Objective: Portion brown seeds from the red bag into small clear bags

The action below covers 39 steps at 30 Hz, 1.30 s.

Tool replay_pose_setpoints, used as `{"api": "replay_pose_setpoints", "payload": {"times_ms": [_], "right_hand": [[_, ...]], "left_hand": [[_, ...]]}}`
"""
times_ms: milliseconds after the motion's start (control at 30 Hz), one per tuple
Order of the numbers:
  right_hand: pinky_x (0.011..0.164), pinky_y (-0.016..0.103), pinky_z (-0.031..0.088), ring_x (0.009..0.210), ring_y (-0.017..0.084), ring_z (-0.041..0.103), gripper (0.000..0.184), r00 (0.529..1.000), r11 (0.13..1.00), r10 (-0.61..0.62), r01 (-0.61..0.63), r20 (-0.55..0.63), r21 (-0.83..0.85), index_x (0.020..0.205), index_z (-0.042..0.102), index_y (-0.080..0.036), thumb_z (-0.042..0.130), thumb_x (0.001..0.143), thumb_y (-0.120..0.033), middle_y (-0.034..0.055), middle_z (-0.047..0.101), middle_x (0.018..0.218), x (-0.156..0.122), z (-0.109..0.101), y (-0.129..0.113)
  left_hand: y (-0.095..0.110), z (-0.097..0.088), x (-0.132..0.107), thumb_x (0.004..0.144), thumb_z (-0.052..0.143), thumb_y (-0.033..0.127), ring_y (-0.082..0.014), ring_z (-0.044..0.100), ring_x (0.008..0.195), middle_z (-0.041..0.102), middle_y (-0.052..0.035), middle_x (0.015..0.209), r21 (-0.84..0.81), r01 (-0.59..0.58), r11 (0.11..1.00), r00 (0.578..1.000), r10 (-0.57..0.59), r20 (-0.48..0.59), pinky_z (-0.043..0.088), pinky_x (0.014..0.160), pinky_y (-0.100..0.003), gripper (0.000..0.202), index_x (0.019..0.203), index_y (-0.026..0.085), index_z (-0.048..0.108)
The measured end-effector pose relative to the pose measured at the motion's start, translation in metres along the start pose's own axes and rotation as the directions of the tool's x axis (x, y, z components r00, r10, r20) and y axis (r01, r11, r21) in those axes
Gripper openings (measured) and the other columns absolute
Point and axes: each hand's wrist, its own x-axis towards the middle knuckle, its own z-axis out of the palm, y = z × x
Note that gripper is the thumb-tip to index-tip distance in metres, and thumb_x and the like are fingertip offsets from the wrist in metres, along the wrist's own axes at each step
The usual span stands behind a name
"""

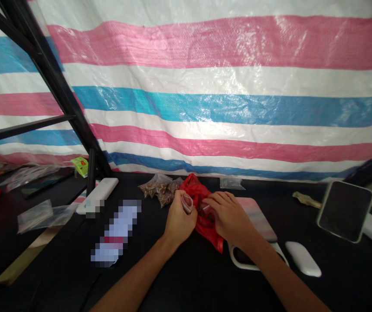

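The red plastic bag (196, 190) lies crumpled in the middle of the black tabletop (189, 277), between the person's 2 hands. Its mouth is bunched up, and I cannot tell what is inside. The left hand (178, 220) is curled closed around a small clear pouch (187, 203), held against the bag's left edge. The right hand (230, 216) has its fingers bent down into the thin red film and grips a fold of it.

Just behind the left hand sits a cluster of clear packets (160, 188) filled with something brown and lumpy. Another small clear packet (231, 183) lies flat near the backdrop, and its contents are too faint to make out. Further left are limp transparent bags (46, 214), and a green sachet (80, 166) rests by the frame.

A long white bar (99, 195) with rounded corners lies to the left. A glossy flat slab (259, 219) with a white rim sits under the right forearm. Beside it is a smooth white oval piece (303, 258), and past that a dark square panel (345, 210) in a pale frame, tilted up.

Behind everything hangs a woven tarpaulin (205, 86) striped pink, white and blue, shiny and wrinkled. Black metal struts (59, 86) cross it on the left.
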Motion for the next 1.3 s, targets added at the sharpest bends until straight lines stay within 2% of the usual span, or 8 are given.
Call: {"api": "replay_pose_setpoints", "payload": {"times_ms": [267,433,567,633,833,967,1167,1300], "right_hand": [[0.109,0.049,0.039,0.115,0.028,0.06,0.038,1.0,0.993,0.009,-0.007,-0.019,0.114,0.131,0.066,-0.024,0.067,0.094,-0.023,0.008,0.072,0.122,0.003,-0.006,-0.003],[0.101,0.044,0.048,0.118,0.027,0.062,0.05,0.994,0.957,-0.042,0.07,-0.105,0.283,0.138,0.058,-0.026,0.072,0.093,-0.039,0.0103,0.068,0.132,0.004,-0.015,-0.016],[0.093,0.038,0.052,0.101,0.022,0.067,0.01,0.988,0.913,-0.075,0.123,-0.136,0.39,0.107,0.067,-0.026,0.059,0.101,-0.027,0.0062,0.073,0.111,0.003,-0.017,-0.02],[0.092,0.037,0.053,0.099,0.021,0.067,0.015,0.986,0.878,-0.003,0.081,-0.164,0.471,0.099,0.065,-0.025,0.051,0.104,-0.023,0.0056,0.072,0.105,0.003,-0.02,-0.017],[0.085,0.033,0.056,0.092,0.019,0.068,0.036,0.994,0.759,0.103,-0.107,0.044,0.642,0.122,0.06,-0.025,0.072,0.089,-0.026,0.0025,0.072,0.104,0.003,-0.022,-0.018],[0.09,0.037,0.056,0.096,0.021,0.069,0.027,0.992,0.795,0.126,-0.087,-0.023,0.6,0.118,0.067,-0.026,0.062,0.092,-0.021,0.0043,0.075,0.107,0.006,-0.019,-0.022],[0.071,0.031,0.053,0.08,0.02,0.068,0.037,0.916,0.789,0.362,-0.202,-0.173,0.581,0.122,0.071,-0.022,0.051,0.09,-0.02,0.0039,0.076,0.099,0.0,-0.038,0.042],[0.059,0.03,0.045,0.062,0.019,0.062,0.044,0.9,0.81,0.432,-0.42,0.068,0.41,0.11,0.076,-0.018,0.044,0.081,-0.015,0.0006,0.07,0.07,-0.012,-0.047,0.089]], "left_hand": [[0.005,-0.007,0.001,0.092,0.061,0.022,-0.0172,0.056,0.083,0.056,-0.0009,0.089,0.165,-0.127,0.978,0.971,0.157,-0.182,0.046,0.08,-0.03,0.011,0.096,0.022,0.05],[0.001,-0.007,-0.003,0.093,0.062,0.025,-0.0173,0.065,0.087,0.065,-0.0031,0.1,0.056,-0.095,0.994,0.994,0.098,-0.04,0.053,0.083,-0.031,0.032,0.122,0.022,0.051],[0.0,-0.006,-0.007,0.085,0.068,0.02,-0.0206,0.067,0.107,0.065,-0.0076,0.12,0.028,-0.176,0.984,0.978,0.171,0.118,0.054,0.096,-0.035,0.054,0.134,0.023,0.048],[0.001,-0.005,-0.009,0.085,0.068,0.02,-0.0194,0.068,0.103,0.066,-0.007,0.119,-0.005,-0.168,0.986,0.972,0.166,0.166,0.055,0.093,-0.034,0.058,0.138,0.023,0.045],[-0.003,-0.006,-0.009,0.085,0.067,0.019,-0.0201,0.069,0.1,0.067,-0.0068,0.119,0.026,-0.14,0.99,0.963,0.13,0.237,0.056,0.091,-0.035,0.062,0.142,0.023,0.043],[-0.001,-0.008,-0.008,0.084,0.07,0.021,-0.0246,0.065,0.117,0.063,-0.011,0.134,0.071,-0.192,0.979,0.96,0.172,0.223,0.053,0.103,-0.041,0.066,0.144,0.023,0.042],[0.017,-0.015,-0.008,0.088,0.071,0.034,-0.0246,0.066,0.11,0.066,-0.0085,0.122,0.148,-0.281,0.948,0.919,0.222,0.327,0.053,0.097,-0.038,0.064,0.145,0.024,0.044],[0.015,-0.016,-0.005,0.1,0.049,0.029,-0.0209,0.069,0.1,0.07,-0.0058,0.113,0.225,-0.291,0.93,0.922,0.21,0.325,0.052,0.088,-0.033,0.026,0.124,0.024,0.058]]}}
